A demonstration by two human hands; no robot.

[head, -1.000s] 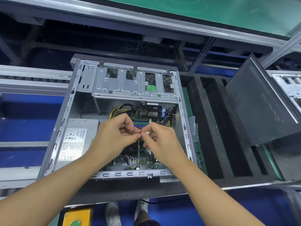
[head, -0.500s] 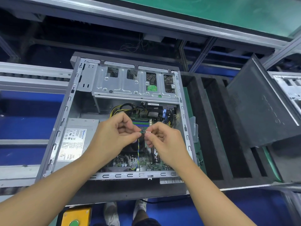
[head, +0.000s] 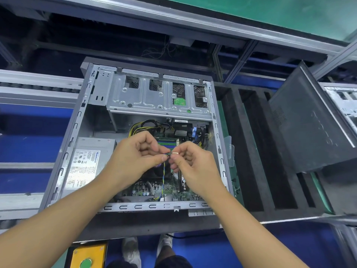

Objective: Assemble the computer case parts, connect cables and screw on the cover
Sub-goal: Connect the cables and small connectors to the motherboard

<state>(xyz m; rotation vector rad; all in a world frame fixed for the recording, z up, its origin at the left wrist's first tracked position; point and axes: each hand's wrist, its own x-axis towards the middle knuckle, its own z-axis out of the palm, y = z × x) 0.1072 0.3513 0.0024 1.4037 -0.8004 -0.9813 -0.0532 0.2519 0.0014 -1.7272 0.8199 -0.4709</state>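
Note:
An open grey computer case [head: 76, 132] lies on its side in front of me, with the motherboard [head: 170, 192] exposed at the bottom. My left hand [head: 133, 157] and my right hand [head: 195, 167] meet above the board. Both pinch a thin cable [head: 163, 178] of blue, yellow and green wires that runs down to the board's near edge. The right fingers hold its small white connector [head: 175, 153]. A silver power supply [head: 87, 163] sits in the case at the left, a metal drive cage [head: 154, 101] at the far side. The dark side cover [head: 309, 132] leans at the right.
Black foam slots [head: 251, 151] lie right of the case. A yellow box with a green button [head: 87, 256] sits near my feet. Conveyor rails [head: 34, 89] run at the left, and another case [head: 345, 101] shows at the far right edge.
Both hands stay together over the board, fiddling with the cable end; the fingers have shifted slightly and the white connector now shows between the right fingertips.

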